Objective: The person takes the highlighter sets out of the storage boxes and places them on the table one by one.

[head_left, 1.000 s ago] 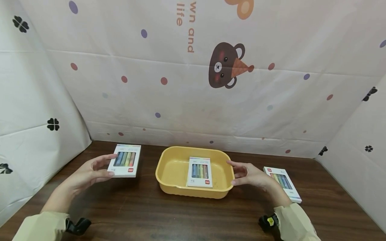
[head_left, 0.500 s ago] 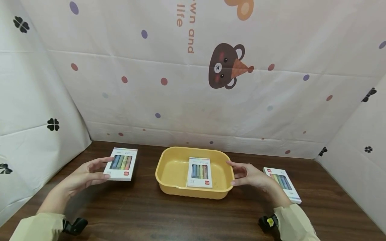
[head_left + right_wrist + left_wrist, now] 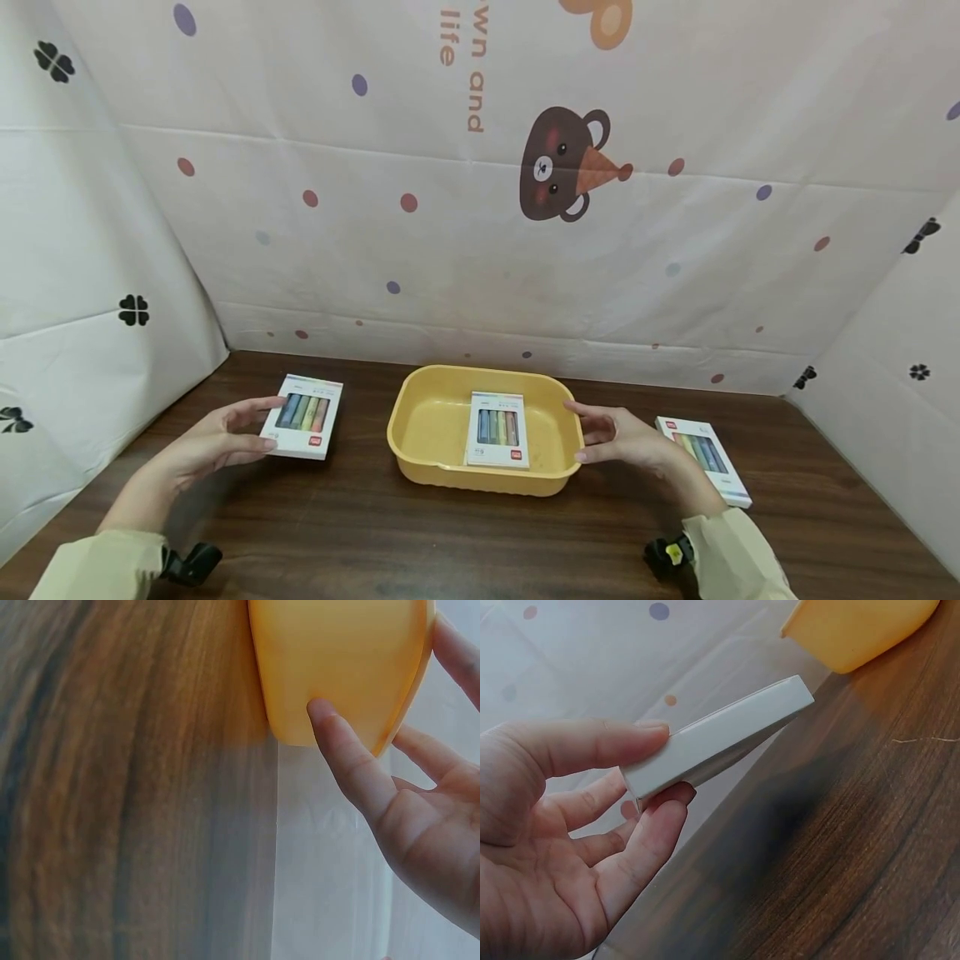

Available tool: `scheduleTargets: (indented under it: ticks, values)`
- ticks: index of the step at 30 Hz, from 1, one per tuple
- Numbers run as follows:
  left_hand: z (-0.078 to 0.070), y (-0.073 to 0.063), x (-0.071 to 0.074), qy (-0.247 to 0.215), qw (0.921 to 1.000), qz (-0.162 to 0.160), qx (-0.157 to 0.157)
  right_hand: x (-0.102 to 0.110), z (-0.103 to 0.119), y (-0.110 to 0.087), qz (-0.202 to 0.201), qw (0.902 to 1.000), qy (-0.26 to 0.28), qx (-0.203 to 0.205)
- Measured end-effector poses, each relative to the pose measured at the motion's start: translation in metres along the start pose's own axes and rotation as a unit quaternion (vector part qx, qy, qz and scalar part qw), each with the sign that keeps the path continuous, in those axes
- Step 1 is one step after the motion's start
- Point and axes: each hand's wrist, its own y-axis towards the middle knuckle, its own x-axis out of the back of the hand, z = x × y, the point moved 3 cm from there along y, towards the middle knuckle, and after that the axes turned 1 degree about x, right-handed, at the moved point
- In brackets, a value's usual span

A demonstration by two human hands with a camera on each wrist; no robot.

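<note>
While pinching the white box (image 3: 303, 418) by one edge in the left hand (image 3: 210, 442), above the table (image 3: 375, 533) and left of the yellow tray (image 3: 435, 429), ideally keeping that pinch firm but gentle and lightly gripping the tray's right end with the right hand (image 3: 630, 437) without tugging.

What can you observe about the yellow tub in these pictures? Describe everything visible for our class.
The yellow tub is a smooth, plastic-looking, open-topped container with rounded corners and a rim. It sits upright on the dark wood-look table. Inside, near the middle, is a white box with its window facing up. The right hand holds its right end, one fingertip against the outer wall. Its underside is hidden.
</note>
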Motion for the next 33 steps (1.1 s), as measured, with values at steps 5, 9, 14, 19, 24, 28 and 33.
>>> scheduleTargets:
  ticks: [5, 9, 14, 19, 24, 28, 33]
  values:
    - [0.0013, 0.0020, -0.0013, 0.029, 0.9994, -0.015, 0.012, 0.0002, 0.0000, -0.0006, 0.001, 1.0000, 0.002, 0.001]
    - [0.0027, 0.0025, -0.0028, 0.049, 0.9985, -0.019, 0.012, 0.0003, -0.0001, -0.0009, 0.002, 1.0000, 0.002, 0.001]
    - [0.0044, 0.0028, -0.0050, 0.062, 0.9979, -0.020, 0.009, 0.0000, 0.0003, -0.0006, 0.002, 1.0000, -0.001, 0.001]
    - [0.0063, 0.0036, -0.0056, 0.065, 0.9975, -0.025, 0.011, -0.0003, 0.0003, -0.0005, 0.002, 1.0000, -0.001, 0.000]
    - [0.0070, 0.0042, -0.0059, 0.065, 0.9973, -0.032, 0.015, -0.0007, -0.0002, -0.0004, 0.001, 1.0000, 0.003, -0.005]
    - [0.0068, 0.0047, -0.0058, 0.071, 0.9965, -0.038, 0.023, -0.0010, -0.0003, -0.0004, -0.003, 0.9999, 0.005, -0.008]
    - [0.0059, 0.0049, -0.0052, 0.086, 0.9948, -0.044, 0.032, -0.0011, -0.0001, -0.0004, -0.004, 0.9999, 0.006, -0.008]
